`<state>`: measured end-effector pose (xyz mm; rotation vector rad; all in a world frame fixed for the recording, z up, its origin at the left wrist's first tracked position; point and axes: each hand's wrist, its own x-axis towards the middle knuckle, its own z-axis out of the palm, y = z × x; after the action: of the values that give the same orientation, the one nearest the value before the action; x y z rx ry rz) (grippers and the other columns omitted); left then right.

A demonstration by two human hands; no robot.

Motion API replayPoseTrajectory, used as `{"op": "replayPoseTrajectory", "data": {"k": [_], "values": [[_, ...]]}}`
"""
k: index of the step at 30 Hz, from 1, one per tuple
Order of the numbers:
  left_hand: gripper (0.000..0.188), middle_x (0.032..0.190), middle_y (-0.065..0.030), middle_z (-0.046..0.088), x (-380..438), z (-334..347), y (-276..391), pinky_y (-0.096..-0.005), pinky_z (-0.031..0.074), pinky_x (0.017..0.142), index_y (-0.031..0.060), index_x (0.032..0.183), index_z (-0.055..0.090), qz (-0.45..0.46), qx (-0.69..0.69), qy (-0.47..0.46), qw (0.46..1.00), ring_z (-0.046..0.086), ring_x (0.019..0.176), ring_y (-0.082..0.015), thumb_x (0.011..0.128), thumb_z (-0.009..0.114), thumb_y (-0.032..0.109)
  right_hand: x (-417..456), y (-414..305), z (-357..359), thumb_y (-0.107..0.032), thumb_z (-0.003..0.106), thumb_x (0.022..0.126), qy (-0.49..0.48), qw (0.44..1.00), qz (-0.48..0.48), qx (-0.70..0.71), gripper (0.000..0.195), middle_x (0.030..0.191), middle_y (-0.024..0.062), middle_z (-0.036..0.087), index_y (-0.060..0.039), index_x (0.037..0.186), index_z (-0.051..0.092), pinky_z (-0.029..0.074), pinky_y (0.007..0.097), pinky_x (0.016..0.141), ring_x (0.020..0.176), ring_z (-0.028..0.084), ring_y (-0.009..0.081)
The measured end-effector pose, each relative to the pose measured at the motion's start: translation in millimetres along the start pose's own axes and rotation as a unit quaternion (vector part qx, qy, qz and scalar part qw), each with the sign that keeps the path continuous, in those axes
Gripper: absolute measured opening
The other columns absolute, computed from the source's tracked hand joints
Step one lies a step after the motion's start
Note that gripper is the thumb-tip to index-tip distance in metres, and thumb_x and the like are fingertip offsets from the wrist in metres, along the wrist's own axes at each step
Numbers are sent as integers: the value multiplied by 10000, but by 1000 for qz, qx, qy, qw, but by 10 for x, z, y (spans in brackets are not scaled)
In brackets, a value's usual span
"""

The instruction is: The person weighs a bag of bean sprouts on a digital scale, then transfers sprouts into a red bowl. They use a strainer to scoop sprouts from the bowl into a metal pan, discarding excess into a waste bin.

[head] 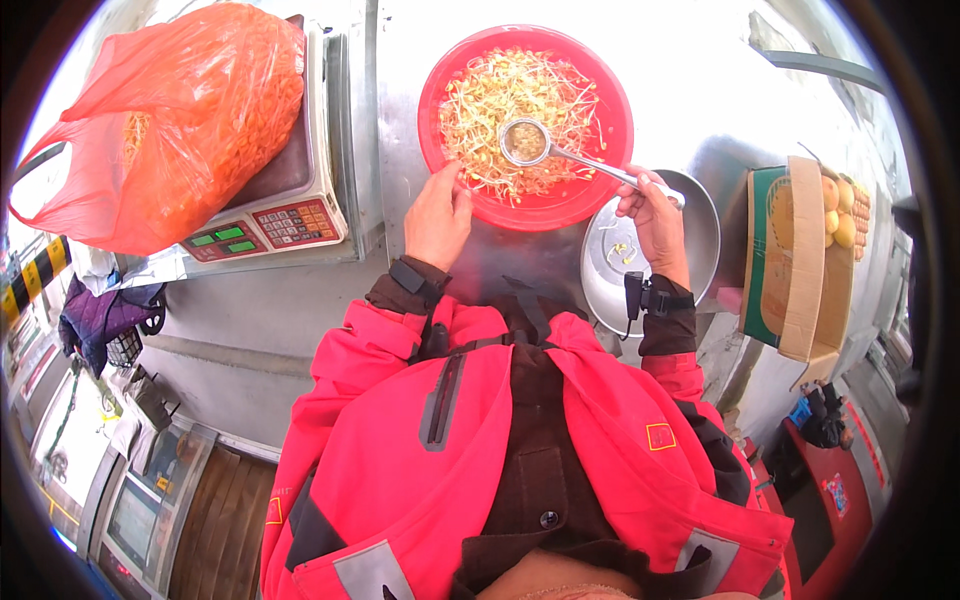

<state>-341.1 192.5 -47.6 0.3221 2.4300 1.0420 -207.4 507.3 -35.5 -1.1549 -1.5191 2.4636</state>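
A red plastic basin [619,127] full of soybean sprouts [517,90] stands before me on a metal counter. My right hand [654,217] holds the handle of a metal ladle or strainer [592,163]. The tool's round head lies over the sprouts, with some brownish stuff showing in it; whether its bottom is mesh is unclear. At the basin's near left rim is my left hand [439,217], its fingertips over the edge; I cannot tell whether it grips the rim. Partly under my right hand lies a metal bowl [701,202], with a few sprouts in it.
To the left, a digital scale [328,202] carries a red plastic bag [202,97] packed with sprouts. A cardboard box [802,262] stands at the right, beside yellow-orange fruit [840,214] and eggs [862,221]. Farther off at lower right is another person [825,420].
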Motion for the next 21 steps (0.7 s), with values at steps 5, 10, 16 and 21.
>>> {"op": "replayPoseTrajectory", "data": {"k": [5, 10, 16, 21], "values": [[415, 1147, -148, 685, 27, 12, -10, -439, 539, 873, 58, 1361, 583, -7, -17, 4, 1000, 678, 1033, -341, 960, 611, 162, -92, -136, -35, -217, 587, 1030, 13, 1000, -9, -10, 377, 910, 103, 705, 60, 1283, 627, 550, 321, 700, 734, 660, 160], [402, 1128, -144, 683, 20, 76, 2, -441, 545, 851, 72, 1348, 593, 3, -2, -2, 1000, 683, 1006, -342, 958, 616, 166, -131, -308, -92, -217, 577, 1043, 67, 996, -58, -11, 365, 899, 106, 706, 62, 1275, 621, 557, 323, 705, 732, 663, 160], [427, 1001, -116, 695, 26, 105, -19, -390, 537, 797, 68, 1367, 598, 28, 2, 18, 999, 674, 854, -273, 951, 645, 153, 74, -287, -24, -207, 575, 1052, 77, 994, -78, -9, 371, 928, 112, 707, 65, 1302, 603, 572, 316, 724, 765, 679, 165], [410, 1131, -137, 683, 19, 31, -9, -451, 546, 838, 86, 1352, 589, -2, 1, 1, 1000, 687, 995, -343, 950, 614, 162, 289, -178, 118, -205, 584, 1043, 58, 996, -68, 7, 385, 930, 113, 705, 63, 1320, 602, 586, 322, 740, 770, 684, 168]]}}
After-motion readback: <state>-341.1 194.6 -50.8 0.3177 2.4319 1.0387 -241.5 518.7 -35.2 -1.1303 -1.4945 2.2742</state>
